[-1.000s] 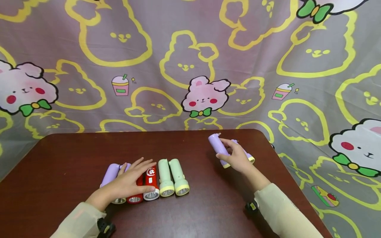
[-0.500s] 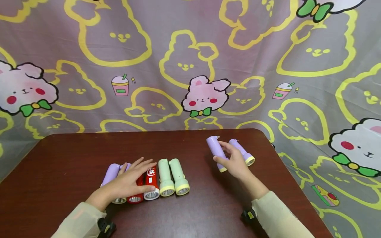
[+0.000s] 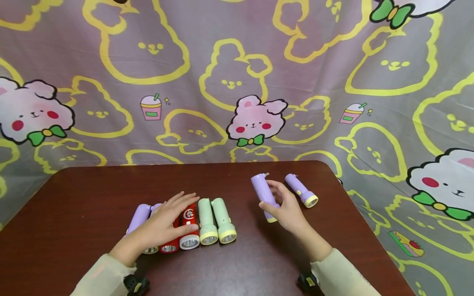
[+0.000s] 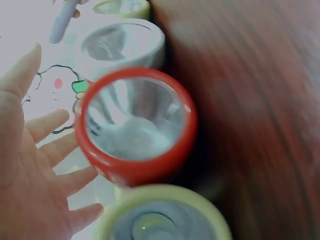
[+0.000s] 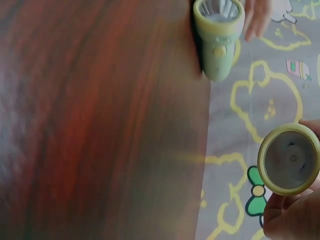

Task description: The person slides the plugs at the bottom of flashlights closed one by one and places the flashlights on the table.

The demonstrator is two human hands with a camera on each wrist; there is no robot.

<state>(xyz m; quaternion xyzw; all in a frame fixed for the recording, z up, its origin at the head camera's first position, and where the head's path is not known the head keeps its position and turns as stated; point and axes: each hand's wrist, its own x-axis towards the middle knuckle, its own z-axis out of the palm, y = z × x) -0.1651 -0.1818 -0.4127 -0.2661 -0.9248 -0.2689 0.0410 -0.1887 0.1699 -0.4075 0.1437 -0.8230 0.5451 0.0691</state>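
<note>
My right hand (image 3: 290, 211) grips a purple flashlight (image 3: 262, 190), tilted, its yellow-rimmed head low and its loop end up. In the right wrist view that flashlight's lens (image 5: 290, 162) faces the camera. My left hand (image 3: 161, 226) lies with fingers spread over a row of flashlights at the left. Under and around it are a purple flashlight (image 3: 139, 217), a second purple one partly hidden, a red flashlight (image 3: 169, 248), and a red one with a white rim (image 3: 189, 242). The left wrist view shows the left palm (image 4: 35, 185) beside the red rim (image 4: 137, 172).
Two pale green flashlights (image 3: 206, 213) lie side by side at the row's right end. Another purple flashlight (image 3: 298, 187) lies alone near the table's far right corner. A cartoon-patterned cloth (image 3: 207, 94) hangs behind the brown table (image 3: 222, 176).
My right hand has carried the purple flashlight left and slightly nearer, away from the other purple one, which now shows fully. The left hand has shifted only slightly.
</note>
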